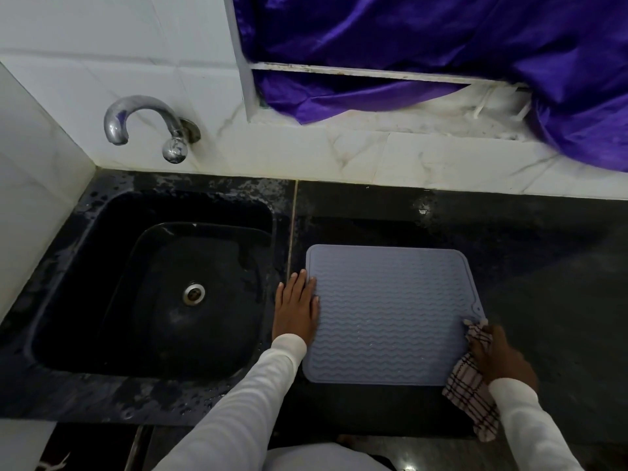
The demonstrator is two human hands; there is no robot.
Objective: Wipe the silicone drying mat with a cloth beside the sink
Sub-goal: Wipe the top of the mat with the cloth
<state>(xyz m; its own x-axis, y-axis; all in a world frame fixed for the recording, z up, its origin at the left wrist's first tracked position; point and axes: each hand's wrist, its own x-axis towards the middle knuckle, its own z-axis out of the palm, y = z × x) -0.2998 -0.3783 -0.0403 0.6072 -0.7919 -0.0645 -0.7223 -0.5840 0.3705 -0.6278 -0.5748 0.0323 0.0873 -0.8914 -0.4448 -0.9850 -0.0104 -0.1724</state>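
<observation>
Right now the silicone drying mat point(390, 314) lies flat on the dark countertop point(543, 266), centre-right of the frame, just beside the black sink point(153, 294) which fills the centre-left. Left hand point(296, 309) is flat, fingers straight and together, pressing on the mat's left edge, partly on the counter strip between mat and sink. Right hand point(498, 355) is at the mat's lower-right side, fingers curled round a checked cloth point(470, 392); part of the cloth bunches under the hand near the mat's corner tab, the rest trails down toward the lower right, off the mat. Small water beads seem to sit on the ribbed surface near the middle; too small to be sure. Faucet point(149, 127) at upper left, purple fabric point(424, 45) hanging across the top

Judgement: wiping looks barely into the mat, cloth only at the right edge, most of the surface looks unwiped

Risks from here:
- mat could slide or buckle toward the sink if the right hand pushes leftward hard, since only the left edge is pinned
- counter round the sink looks wet, so the mat may skid on it
- trailing cloth tail could drag over the dirty counter and smear back onto the mat
- the wavy ribs may trap water, a single light pass would probably leave some
</observation>
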